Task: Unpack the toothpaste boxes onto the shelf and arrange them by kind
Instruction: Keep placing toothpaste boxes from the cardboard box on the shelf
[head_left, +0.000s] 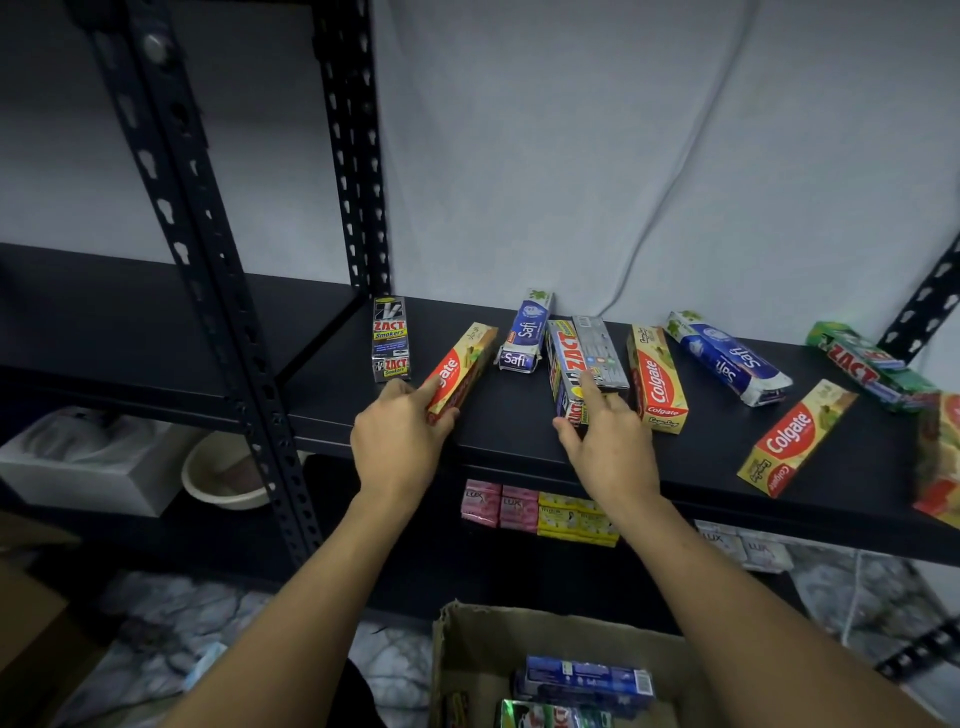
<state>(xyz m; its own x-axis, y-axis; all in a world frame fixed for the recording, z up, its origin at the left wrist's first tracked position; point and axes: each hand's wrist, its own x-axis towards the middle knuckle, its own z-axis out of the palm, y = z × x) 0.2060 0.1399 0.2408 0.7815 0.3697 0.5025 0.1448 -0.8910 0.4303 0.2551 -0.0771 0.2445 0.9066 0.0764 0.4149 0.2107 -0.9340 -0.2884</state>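
Several toothpaste boxes lie on the black shelf (519, 431). My left hand (397, 436) grips the near end of a red and yellow Colgate box (462, 366). Beside it stands a black Zact Smokers box (390, 338). My right hand (608, 441) holds the near end of a grey Zact box (579, 358), index finger on top. A blue Safi box (524, 332) lies between the two. To the right lie a Colgate box (657, 379), a Safi box (727, 356), another Colgate box (797, 436) and a green Zact box (867, 364).
An open cardboard carton (467, 644) sits below me with more boxes (584, 680) inside. Pink and yellow soap packs (535, 512) fill the lower shelf. A black upright post (208, 260) rises at left, with a bowl (223, 475) and white container (78, 457) behind it.
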